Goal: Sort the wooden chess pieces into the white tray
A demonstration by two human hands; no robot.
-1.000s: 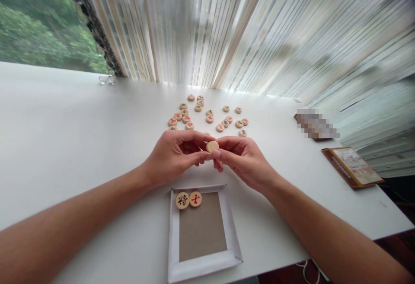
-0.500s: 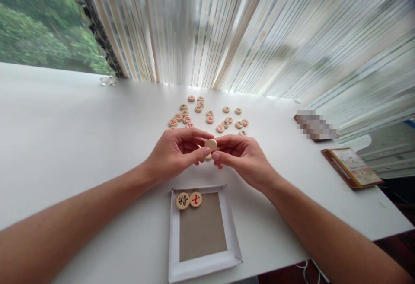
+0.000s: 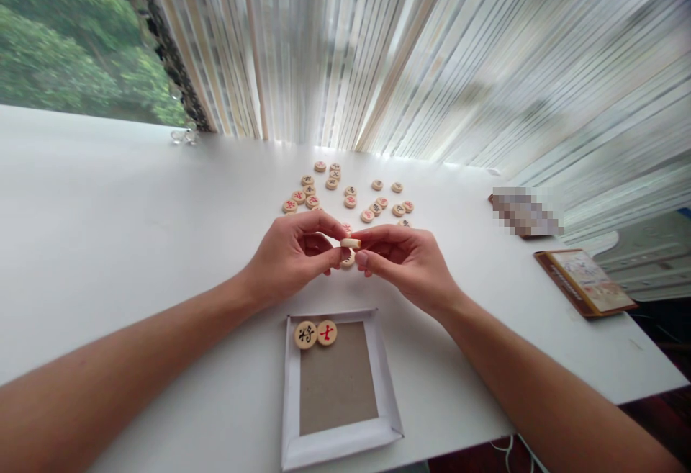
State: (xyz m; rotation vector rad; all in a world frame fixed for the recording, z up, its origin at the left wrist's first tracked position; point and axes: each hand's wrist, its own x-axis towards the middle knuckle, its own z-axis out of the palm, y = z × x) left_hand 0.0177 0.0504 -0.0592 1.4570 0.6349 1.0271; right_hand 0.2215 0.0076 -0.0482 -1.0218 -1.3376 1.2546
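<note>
Between my two hands is a round wooden Chinese chess piece [image 3: 350, 243], seen almost edge-on. My left hand [image 3: 294, 253] pinches its left side between thumb and fingers. On the other side, the fingertips of my right hand [image 3: 407, 260] touch its edge, with the thumb just below. Another chess piece [image 3: 348, 259] shows partly beneath the held one. Nearer to me lies a shallow white box [image 3: 337, 451] with a grey-brown bottom. At its top left corner sit a black-marked piece [image 3: 306, 334] and a red-marked piece [image 3: 327, 332], side by side.
Several chess pieces [image 3: 350, 201] with red or black characters lie scattered beyond my hands on the white table [image 3: 178, 242]. At the right are a brown-edged booklet or box [image 3: 588, 282] and a blurred-out item [image 3: 523, 212]. A string curtain [image 3: 324, 48] hangs along the back.
The held piece has tipped from showing its blank pale face to lying nearly edge-on. Both hands stay in about the same place. The pieces in the box have not moved.
</note>
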